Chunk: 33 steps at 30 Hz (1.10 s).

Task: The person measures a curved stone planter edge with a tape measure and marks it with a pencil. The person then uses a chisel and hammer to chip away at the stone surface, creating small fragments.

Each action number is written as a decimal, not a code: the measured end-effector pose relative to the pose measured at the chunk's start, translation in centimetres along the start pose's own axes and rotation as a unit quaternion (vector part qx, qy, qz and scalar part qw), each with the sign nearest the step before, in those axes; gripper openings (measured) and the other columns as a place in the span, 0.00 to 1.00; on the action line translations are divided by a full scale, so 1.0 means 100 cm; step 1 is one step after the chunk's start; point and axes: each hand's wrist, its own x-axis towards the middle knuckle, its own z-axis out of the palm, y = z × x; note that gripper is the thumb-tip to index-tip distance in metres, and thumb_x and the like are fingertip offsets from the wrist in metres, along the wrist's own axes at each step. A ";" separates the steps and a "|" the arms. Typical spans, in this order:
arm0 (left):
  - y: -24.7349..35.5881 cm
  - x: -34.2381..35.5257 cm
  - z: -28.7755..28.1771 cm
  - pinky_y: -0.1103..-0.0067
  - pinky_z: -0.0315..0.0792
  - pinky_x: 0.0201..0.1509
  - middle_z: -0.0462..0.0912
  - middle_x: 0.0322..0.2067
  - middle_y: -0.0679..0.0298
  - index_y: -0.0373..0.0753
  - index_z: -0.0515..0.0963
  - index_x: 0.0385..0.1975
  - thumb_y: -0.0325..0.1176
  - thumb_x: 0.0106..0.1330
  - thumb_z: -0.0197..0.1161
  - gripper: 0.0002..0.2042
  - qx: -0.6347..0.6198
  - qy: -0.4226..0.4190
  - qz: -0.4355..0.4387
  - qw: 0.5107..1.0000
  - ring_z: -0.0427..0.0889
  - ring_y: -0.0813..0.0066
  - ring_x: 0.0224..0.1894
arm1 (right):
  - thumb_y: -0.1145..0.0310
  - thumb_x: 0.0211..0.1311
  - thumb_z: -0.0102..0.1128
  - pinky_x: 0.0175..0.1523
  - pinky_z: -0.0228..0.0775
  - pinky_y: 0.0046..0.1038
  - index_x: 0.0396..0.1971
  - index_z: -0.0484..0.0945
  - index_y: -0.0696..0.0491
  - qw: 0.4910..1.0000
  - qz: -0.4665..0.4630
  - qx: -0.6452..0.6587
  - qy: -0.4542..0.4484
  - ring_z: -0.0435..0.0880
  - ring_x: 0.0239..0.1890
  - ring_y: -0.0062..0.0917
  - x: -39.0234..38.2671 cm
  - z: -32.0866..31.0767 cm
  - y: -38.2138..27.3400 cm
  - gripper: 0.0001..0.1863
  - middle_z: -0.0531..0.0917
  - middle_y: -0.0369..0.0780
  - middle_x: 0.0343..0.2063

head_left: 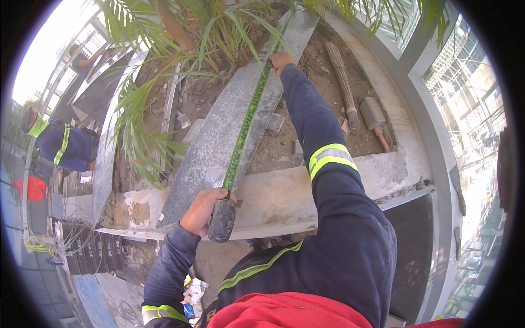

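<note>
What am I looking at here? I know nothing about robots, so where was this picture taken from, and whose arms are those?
There is no robot here, only a person working with bare hands. The single picture comes from a wide fisheye camera on their head, looking down, which is why straight edges bend.

The left hand holds the dark case of a tape measure. Its green blade runs out along a grey slab to the right hand, which is on the blade farther up.

The slab lies across soil and a concrete border. To its right are a brush-like bundle and a grey block-shaped tool. Palm leaves hang above, and another person is at left.
</note>
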 end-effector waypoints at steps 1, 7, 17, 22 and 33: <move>0.000 0.001 0.000 0.73 0.74 0.23 0.81 0.25 0.54 0.31 0.78 0.38 0.41 0.73 0.54 0.16 -0.004 -0.002 -0.004 1.000 0.81 0.66 0.21 | 0.75 0.57 0.58 0.21 0.66 0.35 0.35 0.82 0.64 1.000 0.001 0.005 0.003 0.80 0.19 0.30 0.000 0.000 0.000 0.09 0.83 0.45 0.23; -0.003 0.011 0.001 0.72 0.73 0.22 0.80 0.23 0.53 0.32 0.77 0.38 0.41 0.73 0.54 0.16 -0.035 -0.004 -0.029 0.999 0.79 0.66 0.19 | 0.72 0.57 0.60 0.25 0.71 0.36 0.41 0.83 0.65 0.991 -0.060 -0.121 -0.025 0.84 0.23 0.33 0.016 -0.005 0.011 0.14 0.85 0.47 0.27; -0.008 0.010 -0.007 0.72 0.73 0.23 0.80 0.24 0.55 0.33 0.77 0.39 0.41 0.73 0.54 0.15 -0.017 -0.011 -0.022 1.000 0.79 0.67 0.20 | 0.62 0.56 0.62 0.37 0.78 0.36 0.38 0.85 0.62 0.979 -0.057 -0.189 0.051 0.87 0.30 0.37 0.026 0.002 0.033 0.18 0.88 0.48 0.30; -0.008 -0.003 -0.013 0.78 0.73 0.29 0.82 0.27 0.61 0.32 0.82 0.36 0.41 0.75 0.54 0.17 0.044 -0.008 0.032 0.998 0.79 0.76 0.25 | 0.62 0.60 0.61 0.31 0.74 0.37 0.30 0.85 0.58 0.985 -0.050 -0.161 -0.027 0.84 0.23 0.35 -0.009 -0.004 0.020 0.13 0.85 0.44 0.22; -0.101 -0.167 -0.159 0.75 0.73 0.37 0.80 0.24 0.66 0.31 0.84 0.34 0.45 0.78 0.53 0.22 0.253 0.181 0.011 0.950 0.76 0.79 0.29 | 0.60 0.67 0.65 0.38 0.68 0.18 0.61 0.76 0.57 0.960 -0.005 -0.202 -0.195 0.85 0.45 0.18 -0.100 0.011 0.015 0.26 0.87 0.35 0.47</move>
